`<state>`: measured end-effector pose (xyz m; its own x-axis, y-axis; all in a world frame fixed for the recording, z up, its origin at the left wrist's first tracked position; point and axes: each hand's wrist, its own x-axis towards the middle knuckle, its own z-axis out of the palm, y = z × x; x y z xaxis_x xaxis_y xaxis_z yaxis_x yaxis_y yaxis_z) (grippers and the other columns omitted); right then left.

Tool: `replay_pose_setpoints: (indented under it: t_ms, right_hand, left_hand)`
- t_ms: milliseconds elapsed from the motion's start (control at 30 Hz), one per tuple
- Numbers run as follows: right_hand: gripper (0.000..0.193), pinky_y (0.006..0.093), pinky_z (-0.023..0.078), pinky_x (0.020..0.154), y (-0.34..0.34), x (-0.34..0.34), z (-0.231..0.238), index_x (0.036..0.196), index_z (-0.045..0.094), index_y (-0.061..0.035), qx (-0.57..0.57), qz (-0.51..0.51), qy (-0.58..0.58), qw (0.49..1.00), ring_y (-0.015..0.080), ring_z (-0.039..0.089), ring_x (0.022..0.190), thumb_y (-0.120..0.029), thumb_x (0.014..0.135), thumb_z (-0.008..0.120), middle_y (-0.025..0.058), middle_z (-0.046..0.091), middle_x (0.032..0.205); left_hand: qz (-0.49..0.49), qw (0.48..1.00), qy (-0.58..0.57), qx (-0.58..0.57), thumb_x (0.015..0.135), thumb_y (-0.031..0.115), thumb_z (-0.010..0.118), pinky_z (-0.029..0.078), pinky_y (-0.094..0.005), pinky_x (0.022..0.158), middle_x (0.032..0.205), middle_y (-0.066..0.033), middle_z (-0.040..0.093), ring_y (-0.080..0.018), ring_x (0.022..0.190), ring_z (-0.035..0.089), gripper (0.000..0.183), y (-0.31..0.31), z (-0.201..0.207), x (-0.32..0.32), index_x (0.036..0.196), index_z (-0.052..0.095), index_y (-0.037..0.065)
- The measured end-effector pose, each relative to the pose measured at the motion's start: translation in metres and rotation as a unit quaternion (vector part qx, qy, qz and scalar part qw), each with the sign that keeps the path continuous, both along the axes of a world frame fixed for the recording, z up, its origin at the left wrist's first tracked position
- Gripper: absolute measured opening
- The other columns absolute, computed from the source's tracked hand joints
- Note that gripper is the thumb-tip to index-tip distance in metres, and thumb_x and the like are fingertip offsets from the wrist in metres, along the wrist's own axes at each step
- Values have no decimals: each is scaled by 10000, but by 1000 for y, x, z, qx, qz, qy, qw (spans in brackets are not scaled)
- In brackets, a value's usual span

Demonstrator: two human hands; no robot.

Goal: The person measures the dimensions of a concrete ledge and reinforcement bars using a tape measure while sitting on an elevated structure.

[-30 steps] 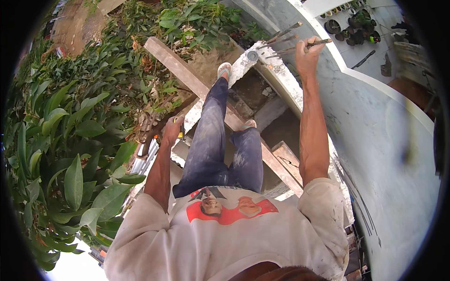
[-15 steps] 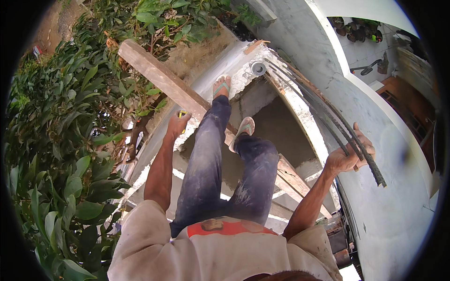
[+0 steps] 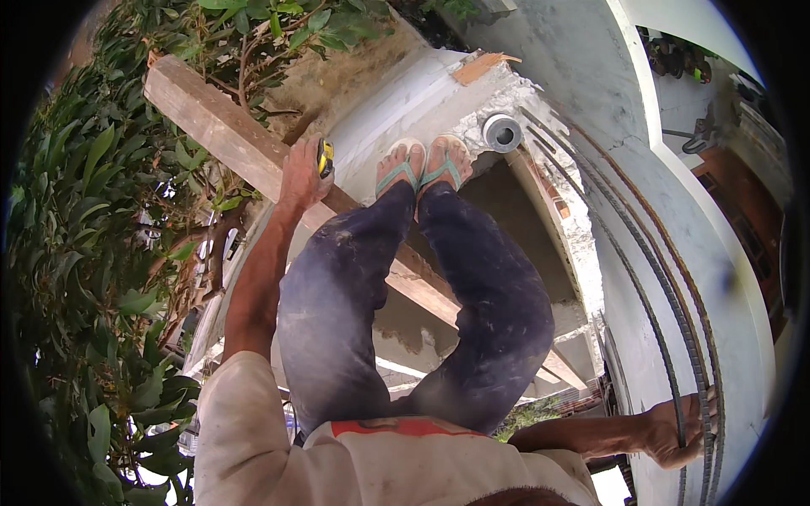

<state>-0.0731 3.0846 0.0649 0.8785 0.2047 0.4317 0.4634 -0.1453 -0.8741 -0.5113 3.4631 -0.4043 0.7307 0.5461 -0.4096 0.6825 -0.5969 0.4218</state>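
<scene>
A small yellow-and-black tape measure [image 3: 326, 158] sits in my left hand [image 3: 302, 179], its fingers closed round it. That hand is over a long wooden beam [image 3: 215, 118], which slants from the upper left down beneath my legs; whether the two touch I cannot tell. At the lower right, my right hand [image 3: 675, 428] is wrapped round several ribbed steel rebars [image 3: 666, 282]. These bars rise bent from the broken concrete edge and run along the pale wall.
My feet in green-strapped flip-flops stand together on a concrete ledge [image 3: 405, 105]. Beside them a grey pipe end [image 3: 503, 132] sticks up. Below my legs is an opening, crossed by the beam. Leafy branches [image 3: 101, 253] crowd the left; a curved wall [image 3: 591, 93] bounds the right.
My rear foot has come forward beside the other, and my knees are more bent. My right hand has moved down and right along the rebars. My left hand has moved up over the beam.
</scene>
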Motion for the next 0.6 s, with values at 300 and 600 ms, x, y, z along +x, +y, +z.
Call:
replay_pose_setpoints:
  t_ms: [300,600]
  right_hand:
    - [310,533,361,1038,33,-104,-260,1113,640,-92,-212,-26,68,975,379,523,1186,-244,867,528,199,582,1186]
    - [452,557,283,1123,128,-246,-603,1395,536,-221,-603,59,141,783,377,377,1410,-438,1002,478,152,466,1525]
  left_hand:
    - [-32,997,-60,-45,778,138,803,469,-465,978,1205,-233,547,-410,1136,560,772,-10,-56,-4,1436,416,23]
    - [4,989,-149,-3,750,102,795,477,-404,955,1186,-179,556,-331,1094,587,738,-5,-68,-1,1405,466,11]
